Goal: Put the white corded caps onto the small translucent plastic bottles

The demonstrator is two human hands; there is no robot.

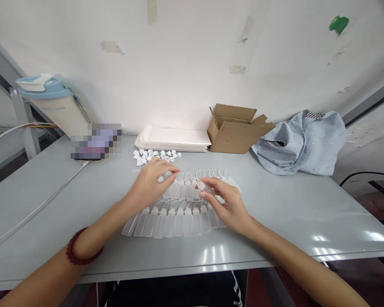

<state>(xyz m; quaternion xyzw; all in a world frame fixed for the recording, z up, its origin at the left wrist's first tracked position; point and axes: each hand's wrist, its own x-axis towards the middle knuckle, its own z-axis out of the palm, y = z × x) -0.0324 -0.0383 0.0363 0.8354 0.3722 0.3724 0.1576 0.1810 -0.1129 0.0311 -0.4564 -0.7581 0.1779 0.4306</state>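
My right hand (225, 198) grips a small translucent plastic bottle (207, 188) between thumb and fingers, its neck tilted to the left. A thin white tube curves near that neck toward my left hand (153, 183). The left thumb and index finger are pinched together; what is between them, if anything, is too small to tell. Below my hands, a front row of similar bottles (173, 224) lies side by side, each with a thin bent tube at its neck. A second row of bottles (179, 189) lies behind, partly hidden by both hands.
Loose white caps (153, 154) lie behind the rows. Near the wall are a stack of white sheets or sleeves (176, 138) and an open cardboard box (233, 136). A blue cloth hat (301, 145) is right; a phone (96, 144) with cable and a tumbler (57, 106) stand left.
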